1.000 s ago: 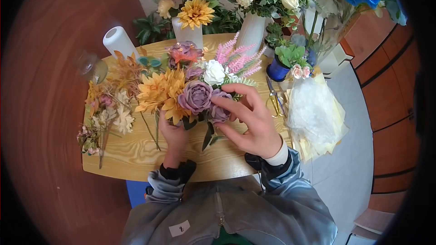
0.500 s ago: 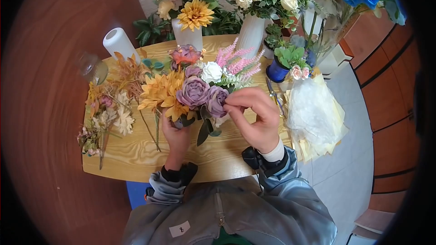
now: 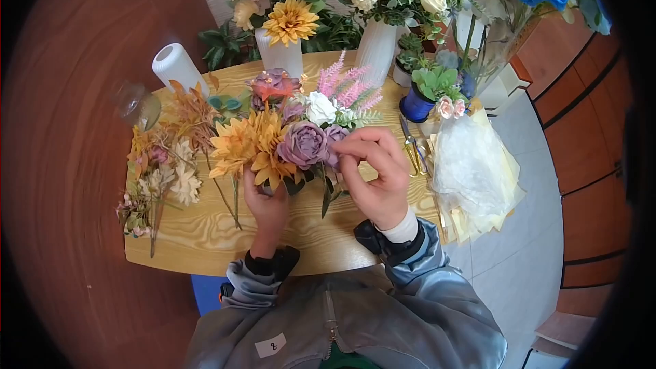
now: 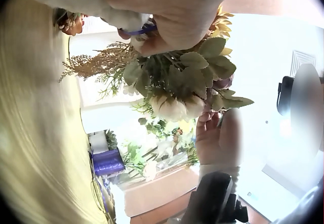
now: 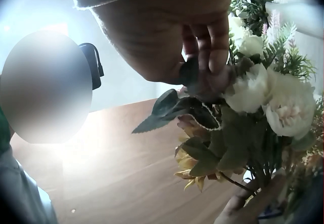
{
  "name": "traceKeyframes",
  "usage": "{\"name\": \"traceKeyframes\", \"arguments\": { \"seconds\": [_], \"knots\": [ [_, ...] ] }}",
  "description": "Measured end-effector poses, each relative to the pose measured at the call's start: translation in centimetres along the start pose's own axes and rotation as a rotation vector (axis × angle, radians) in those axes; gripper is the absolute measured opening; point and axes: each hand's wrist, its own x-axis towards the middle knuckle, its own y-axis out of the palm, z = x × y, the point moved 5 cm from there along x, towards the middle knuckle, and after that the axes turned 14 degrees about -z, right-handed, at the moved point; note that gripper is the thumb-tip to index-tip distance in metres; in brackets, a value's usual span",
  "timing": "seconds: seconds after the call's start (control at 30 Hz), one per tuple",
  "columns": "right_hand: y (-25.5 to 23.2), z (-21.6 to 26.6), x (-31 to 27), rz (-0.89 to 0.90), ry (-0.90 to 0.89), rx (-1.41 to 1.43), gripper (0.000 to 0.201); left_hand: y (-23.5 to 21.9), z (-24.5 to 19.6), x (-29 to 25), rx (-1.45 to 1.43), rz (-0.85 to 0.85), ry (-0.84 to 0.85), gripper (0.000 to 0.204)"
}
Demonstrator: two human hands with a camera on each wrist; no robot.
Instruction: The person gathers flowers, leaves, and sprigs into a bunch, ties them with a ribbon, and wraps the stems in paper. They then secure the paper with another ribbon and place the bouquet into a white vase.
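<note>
My left hand [image 3: 265, 206] holds a mixed bouquet from below, its fingers around the gathered stems; the left wrist view shows that hand [image 4: 167, 16] large above green leaves [image 4: 187, 77]. The bouquet has orange flowers [image 3: 236, 145], purple roses [image 3: 302, 145], a white rose [image 3: 320, 108] and pink sprigs [image 3: 348, 89]. At its right side my right hand [image 3: 379, 181] pinches the edge of a purple rose [image 3: 335, 143] with thumb and fingertips. In the right wrist view, the right hand [image 5: 172, 36] is above cream flowers [image 5: 288, 105] and a dark leafy sprig [image 5: 164, 110].
Loose dried-looking flowers [image 3: 184, 181] lie at the table's left, near a white vase [image 3: 179, 67] and a glass jar [image 3: 140, 106]. Vases of flowers [image 3: 280, 51] stand behind. Scissors [image 3: 412, 150], a blue pot [image 3: 417, 104] and wrapping sheets [image 3: 475, 171] are on the right.
The right hand's spread fingers have drawn together at the outer purple rose. The bouquet has tilted and turned slightly in the left hand, its pink sprigs shifting left.
</note>
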Motion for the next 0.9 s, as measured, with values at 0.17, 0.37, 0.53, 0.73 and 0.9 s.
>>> {"name": "traceKeyframes", "arguments": {
  "seconds": [0.17, 0.37, 0.53, 0.73, 0.9],
  "knots": [
    [-1.1, -0.2, -0.1, -0.140, -0.039, -0.007, 0.021, -0.1, 0.3, 0.2, -0.048, -0.034, -0.112, 0.047],
    [0.6, 0.8, 0.3, 0.064, 0.105, 0.048, 0.021, 0.1, 1.5, 0.3, -0.152, -0.023, -0.222, 0.048],
    [-0.7, -0.4, 0.2, -0.041, -0.034, 0.057, 0.019, -1.2, 3.2, 0.2, -0.080, 0.038, -0.193, 0.040],
    [-1.2, -1.1, -1.2, -0.140, 0.087, 0.095, 0.017, -0.2, 0.7, 0.5, -0.048, -0.065, -0.318, 0.020],
    [-0.6, -2.9, -2.1, -0.098, 0.286, 0.059, 0.017, 0.1, 1.1, 0.3, -0.253, -0.123, -0.369, 0.021]
  ]
}}
